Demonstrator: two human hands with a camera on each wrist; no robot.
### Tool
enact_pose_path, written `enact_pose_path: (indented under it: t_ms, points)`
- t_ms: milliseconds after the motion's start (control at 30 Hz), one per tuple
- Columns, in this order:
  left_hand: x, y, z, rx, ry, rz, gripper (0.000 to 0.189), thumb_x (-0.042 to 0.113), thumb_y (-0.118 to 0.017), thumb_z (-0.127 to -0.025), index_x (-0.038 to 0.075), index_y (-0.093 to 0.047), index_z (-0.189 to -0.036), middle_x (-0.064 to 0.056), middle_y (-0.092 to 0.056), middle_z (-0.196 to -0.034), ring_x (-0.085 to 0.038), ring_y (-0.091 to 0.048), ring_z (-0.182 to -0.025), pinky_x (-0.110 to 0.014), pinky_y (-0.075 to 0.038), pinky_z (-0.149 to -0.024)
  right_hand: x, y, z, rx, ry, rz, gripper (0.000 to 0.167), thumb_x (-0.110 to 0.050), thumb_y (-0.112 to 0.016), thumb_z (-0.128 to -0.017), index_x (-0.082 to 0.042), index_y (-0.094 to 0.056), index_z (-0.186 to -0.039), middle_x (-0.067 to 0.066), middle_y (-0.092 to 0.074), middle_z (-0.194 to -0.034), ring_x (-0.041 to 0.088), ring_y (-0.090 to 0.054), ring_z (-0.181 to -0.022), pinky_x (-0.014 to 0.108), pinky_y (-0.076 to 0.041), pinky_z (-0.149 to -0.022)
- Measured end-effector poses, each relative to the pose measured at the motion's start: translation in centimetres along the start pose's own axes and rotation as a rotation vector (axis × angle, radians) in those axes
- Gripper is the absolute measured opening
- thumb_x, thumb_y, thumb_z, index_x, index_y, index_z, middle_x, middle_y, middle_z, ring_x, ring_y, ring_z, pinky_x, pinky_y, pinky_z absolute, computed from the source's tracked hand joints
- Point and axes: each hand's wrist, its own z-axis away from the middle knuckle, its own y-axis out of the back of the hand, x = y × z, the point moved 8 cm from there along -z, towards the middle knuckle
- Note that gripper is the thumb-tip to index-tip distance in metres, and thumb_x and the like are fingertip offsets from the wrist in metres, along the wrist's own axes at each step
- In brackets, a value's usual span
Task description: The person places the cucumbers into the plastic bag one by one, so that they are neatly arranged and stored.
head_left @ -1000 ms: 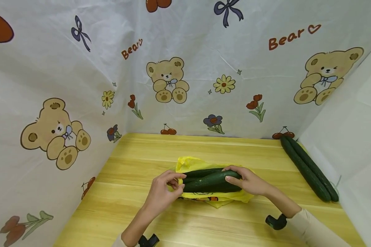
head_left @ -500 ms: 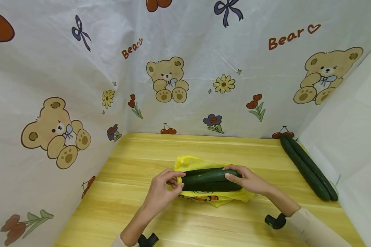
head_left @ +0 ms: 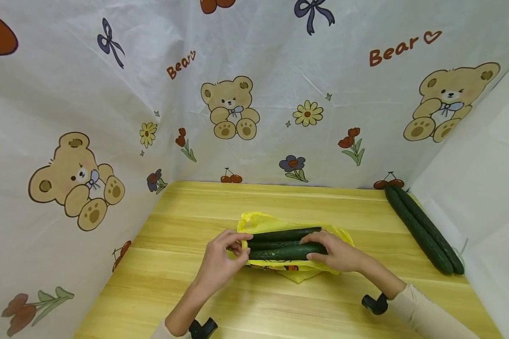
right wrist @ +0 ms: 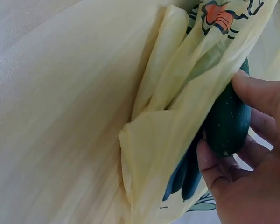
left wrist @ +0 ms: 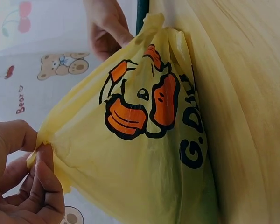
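On the table (head_left: pixel 288 310), cucumbers (head_left: pixel 286 234) lie in the yellow bag (head_left: pixel 258 221); left hand (head_left: pixel 221 261) pinches its rim, right hand (head_left: pixel 334 252) grasps the near cucumber (head_left: pixel 275 254) by its end. Advisable: rim kept taut, cucumber guided lengthwise, avoiding snags.

The cucumbers (head_left: pixel 275 253) are dark green, the bag (left wrist: pixel 130 163) yellow with orange print.

Booth-like place, bear-print sheeting (head_left: pixel 271 56) behind wood-grain tabletop (head_left: pixel 203 205)
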Motion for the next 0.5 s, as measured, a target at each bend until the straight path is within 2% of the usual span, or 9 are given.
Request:
enact_pose_path:
  t_ms: [67,133,267,400,500]
  points:
    - [0.2,0.1,-0.1,0.016,-0.014,-0.02,0.035,0.006,-0.079,-0.094,0.027,-0.08,-0.122,0.011,-0.068,-0.097,0.0,-0.063,-0.078,-0.03,-0.061,-0.075,-0.2,0.1,0.1,0.002,0.021,0.031,0.04,-0.032,-0.068,-0.107,-0.01,-0.068,-0.141,0.007,-0.07,-0.137,0.033,-0.065,-0.126,0.055,-0.054,-0.105]
    - [0.2,0.2,-0.2,0.03,-0.016,-0.038,0.036,0.005,-0.078,-0.094,0.026,-0.08,-0.123,0.011,-0.067,-0.096,0.0,-0.062,-0.078,-0.032,-0.062,-0.075,-0.4,0.1,0.1,-0.006,0.034,0.047,0.039,-0.03,-0.07,-0.106,-0.009,-0.069,-0.139,0.005,-0.07,-0.133,0.027,-0.065,-0.119,0.046,-0.056,-0.095]
    - [0.3,0.3,-0.3,0.041,-0.016,-0.045,0.039,0.002,-0.078,-0.094,0.025,-0.079,-0.125,0.011,-0.066,-0.095,0.0,-0.062,-0.078,-0.036,-0.062,-0.075,-0.8,-0.1,0.3,-0.067,0.052,0.06,0.039,-0.028,-0.073,-0.104,-0.009,-0.071,-0.137,0.006,-0.07,-0.129,0.015,-0.063,-0.101,0.033,-0.053,-0.082]
    - [0.3,0.3,-0.3,0.043,-0.018,-0.024,0.038,0.002,-0.079,-0.093,0.025,-0.08,-0.122,0.01,-0.067,-0.094,-0.001,-0.063,-0.078,-0.032,-0.062,-0.075,-1.0,-0.7,0.8,-0.149,0.054,0.068,0.039,-0.029,-0.074,-0.103,-0.01,-0.073,-0.137,0.006,-0.07,-0.128,0.006,-0.058,-0.09,0.026,-0.051,-0.075]
    - [0.3,0.3,-0.2,0.047,-0.011,-0.006,0.036,0.003,-0.08,-0.091,0.027,-0.081,-0.118,0.011,-0.067,-0.092,-0.001,-0.064,-0.077,-0.029,-0.061,-0.075,-1.0,-1.0,1.1,-0.164,0.068,0.054,0.038,-0.028,-0.074,-0.104,-0.009,-0.073,-0.136,0.005,-0.071,-0.127,0.001,-0.057,-0.088,0.026,-0.052,-0.075]
